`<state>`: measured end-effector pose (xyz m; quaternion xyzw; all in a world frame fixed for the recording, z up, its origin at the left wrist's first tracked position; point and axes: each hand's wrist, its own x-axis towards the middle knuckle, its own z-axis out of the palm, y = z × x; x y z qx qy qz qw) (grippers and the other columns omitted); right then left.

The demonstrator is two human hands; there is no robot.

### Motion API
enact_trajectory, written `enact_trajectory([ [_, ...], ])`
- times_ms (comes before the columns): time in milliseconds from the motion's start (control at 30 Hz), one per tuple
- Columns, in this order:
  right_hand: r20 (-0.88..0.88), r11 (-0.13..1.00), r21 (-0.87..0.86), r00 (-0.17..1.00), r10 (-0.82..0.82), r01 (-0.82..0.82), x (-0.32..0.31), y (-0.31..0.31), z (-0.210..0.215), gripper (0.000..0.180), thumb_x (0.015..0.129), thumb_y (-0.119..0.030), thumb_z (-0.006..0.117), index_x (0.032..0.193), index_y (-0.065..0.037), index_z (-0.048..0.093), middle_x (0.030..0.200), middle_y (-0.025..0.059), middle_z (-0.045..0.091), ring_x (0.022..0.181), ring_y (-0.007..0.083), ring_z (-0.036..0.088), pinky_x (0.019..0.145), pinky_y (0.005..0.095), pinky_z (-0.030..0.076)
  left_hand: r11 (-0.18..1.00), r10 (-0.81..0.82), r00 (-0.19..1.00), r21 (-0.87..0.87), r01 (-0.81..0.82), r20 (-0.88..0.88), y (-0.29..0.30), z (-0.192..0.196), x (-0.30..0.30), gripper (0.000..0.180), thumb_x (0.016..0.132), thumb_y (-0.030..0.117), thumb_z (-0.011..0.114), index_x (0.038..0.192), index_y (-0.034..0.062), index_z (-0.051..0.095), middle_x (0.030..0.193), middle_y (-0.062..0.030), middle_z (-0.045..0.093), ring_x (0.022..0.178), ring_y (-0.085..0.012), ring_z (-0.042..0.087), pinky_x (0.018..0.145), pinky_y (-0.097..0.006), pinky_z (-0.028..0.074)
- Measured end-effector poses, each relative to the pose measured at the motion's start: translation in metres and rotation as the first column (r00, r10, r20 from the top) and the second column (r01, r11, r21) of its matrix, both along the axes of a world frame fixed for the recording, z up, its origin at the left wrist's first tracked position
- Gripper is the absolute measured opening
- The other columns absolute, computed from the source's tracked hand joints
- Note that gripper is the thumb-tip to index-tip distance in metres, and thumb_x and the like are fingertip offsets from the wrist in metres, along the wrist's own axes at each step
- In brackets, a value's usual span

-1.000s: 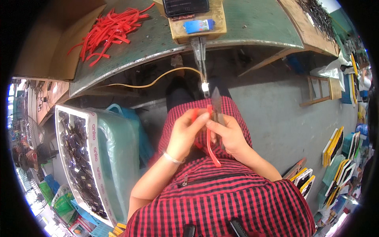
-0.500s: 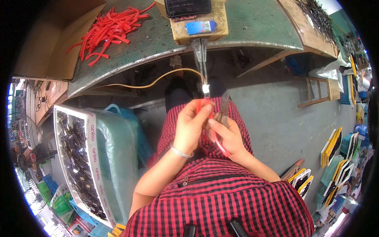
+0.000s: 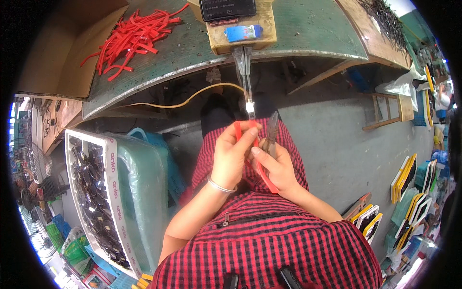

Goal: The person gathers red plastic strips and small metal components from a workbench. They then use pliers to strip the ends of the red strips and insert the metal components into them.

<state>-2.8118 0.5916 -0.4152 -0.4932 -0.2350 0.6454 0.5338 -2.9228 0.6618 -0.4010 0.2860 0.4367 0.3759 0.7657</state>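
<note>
While the left hand (image 3: pixel 231 151) pinches a narrow red plastic strip (image 3: pixel 265 177), the right hand (image 3: pixel 280 168), clasping a pointed grey metal tool (image 3: pixel 273 129), should be steady.

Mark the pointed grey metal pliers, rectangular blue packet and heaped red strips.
Grey metal pliers (image 3: pixel 272 134), head view: exposed upper part.
Rectangular blue packet (image 3: pixel 242 33), head view: top face.
Heaped red strips (image 3: pixel 136 36), head view: heap's middle.

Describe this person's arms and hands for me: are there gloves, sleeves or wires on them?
No gloves or wires show. The left hand has a narrow, shiny silver bangle at its wrist; none shows at the wrist of the right hand. Both forearms are bare, and a red-and-black checked garment covers the torso.
</note>
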Motion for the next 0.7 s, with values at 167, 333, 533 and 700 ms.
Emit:
enact_trajectory([
  [167, -0.013, 1.0, 0.007, 1.0, -0.005, 0.005, -0.0016, 0.0, 0.0013, 0.019, 0.095, -0.017, 0.06, 0.102, 0.0, 0.062, 0.09, 0.0019, 0.065, 0.083, 0.0072, 0.058, 0.075, 0.0225, 0.046, 1.0, -0.001, 1.0, 0.02, 0.001, 0.016, -0.0002, -0.0036, -0.0012, 0.016, 0.093, 0.014, 0.062, 0.103, 0.0026, 0.065, 0.075, 0.0023, 0.06, 0.061, -0.0034, 0.053, 0.054, -0.016, 0.04],
  [333, 0.015, 1.0, 0.011, 1.0, 0.0, 0.0, -0.002, 0.0009, 0.005, 0.019, 0.095, -0.017, 0.06, 0.103, 0.001, 0.062, 0.09, 0.0022, 0.065, 0.084, 0.0077, 0.059, 0.075, 0.0229, 0.047, 0.999, -0.02, 1.0, 0.037, 0.02, 0.016, -0.0001, -0.0055, -0.0031, 0.016, 0.093, 0.014, 0.062, 0.104, 0.0028, 0.065, 0.077, 0.0014, 0.062, 0.062, -0.0039, 0.055, 0.054, -0.016, 0.042],
  [533, 0.066, 1.0, 0.003, 0.998, 0.01, -0.011, -0.0015, 0.0006, 0.0038, 0.019, 0.095, -0.017, 0.06, 0.102, 0.0, 0.062, 0.089, 0.0023, 0.065, 0.083, 0.0076, 0.059, 0.075, 0.023, 0.047, 0.999, -0.011, 1.0, 0.033, 0.01, 0.01, 0.0002, -0.004, -0.0022, 0.015, 0.093, 0.014, 0.062, 0.104, 0.0031, 0.065, 0.077, 0.0005, 0.063, 0.061, -0.0044, 0.056, 0.054, -0.016, 0.042],
  [700, 0.066, 1.0, -0.008, 0.998, 0.022, -0.021, -0.0002, -0.0006, -0.0007, 0.019, 0.095, -0.017, 0.059, 0.102, 0.001, 0.062, 0.088, 0.0022, 0.065, 0.082, 0.0072, 0.058, 0.073, 0.0229, 0.047, 0.999, -0.024, 1.0, 0.029, 0.023, 0.01, 0.0002, -0.0049, -0.003, 0.015, 0.093, 0.014, 0.062, 0.104, 0.0032, 0.065, 0.077, -0.0001, 0.063, 0.061, -0.0046, 0.056, 0.053, -0.016, 0.042],
])
